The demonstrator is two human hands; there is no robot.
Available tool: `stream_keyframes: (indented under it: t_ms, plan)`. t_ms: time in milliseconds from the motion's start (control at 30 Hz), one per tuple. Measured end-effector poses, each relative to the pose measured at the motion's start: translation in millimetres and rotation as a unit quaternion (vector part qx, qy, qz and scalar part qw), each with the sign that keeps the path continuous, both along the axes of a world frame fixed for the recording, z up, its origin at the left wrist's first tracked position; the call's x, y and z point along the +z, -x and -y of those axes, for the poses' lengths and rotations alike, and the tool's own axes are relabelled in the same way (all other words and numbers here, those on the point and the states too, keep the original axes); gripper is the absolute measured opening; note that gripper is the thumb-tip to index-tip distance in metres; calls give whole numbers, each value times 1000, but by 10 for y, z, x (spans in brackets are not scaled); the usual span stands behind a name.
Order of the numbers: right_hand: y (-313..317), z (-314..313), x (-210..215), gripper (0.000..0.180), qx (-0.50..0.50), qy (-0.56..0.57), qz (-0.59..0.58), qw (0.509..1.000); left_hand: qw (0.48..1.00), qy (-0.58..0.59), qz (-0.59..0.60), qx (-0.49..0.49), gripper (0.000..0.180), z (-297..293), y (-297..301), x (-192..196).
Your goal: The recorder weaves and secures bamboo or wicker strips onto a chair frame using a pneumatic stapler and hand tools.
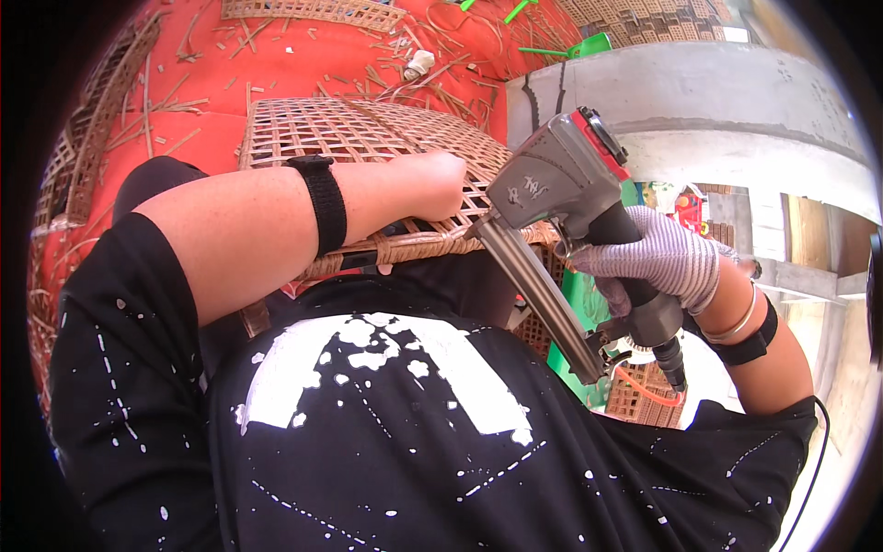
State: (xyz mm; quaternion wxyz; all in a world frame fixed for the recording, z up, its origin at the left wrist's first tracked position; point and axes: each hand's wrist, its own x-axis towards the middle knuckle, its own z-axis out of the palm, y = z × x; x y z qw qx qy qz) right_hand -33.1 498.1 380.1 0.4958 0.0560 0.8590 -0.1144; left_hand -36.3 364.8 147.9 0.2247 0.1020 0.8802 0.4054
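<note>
A woven cane panel [308,129] with an open lattice and a bound rim lies just in front of my body. My bare left hand [440,184] is closed at the panel's near right part, beside the rim; its fingers are mostly hidden on the far side of the wrist. In a striped knit glove, my right hand [658,258] wraps round the handle of a grey and black pneumatic nail gun [559,175]. The gun's nose sits at the panel's rim, close to my left hand, and its long metal magazine slants down toward my shirt.
Cane scraps litter a red sheet [202,87] beyond the panel. A crumpled white item [419,63] and a green plastic object [589,46] lie farther off. A grey concrete ledge [717,92] runs at the right. An orange air hose [648,391] hangs below the gun.
</note>
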Motion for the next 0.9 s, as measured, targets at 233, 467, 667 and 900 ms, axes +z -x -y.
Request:
stream_keyframes:
  t_ms: [233,467,667,900]
  plan:
    - [8,39,8,25,5,7,6,1000,1000,-21,-14,9,34,7,-14,-15]
    - [6,-7,-6,24,-8,23,0,1000,999,-29,-19,4,34,5,-5,14]
    - [39,33,5,25,-9,23,18,1000,1000,-27,2,13,35,-7,-25,32]
    - [67,52,4,26,-5,35,40,999,1000,-22,-1,-4,35,-8,-23,15]
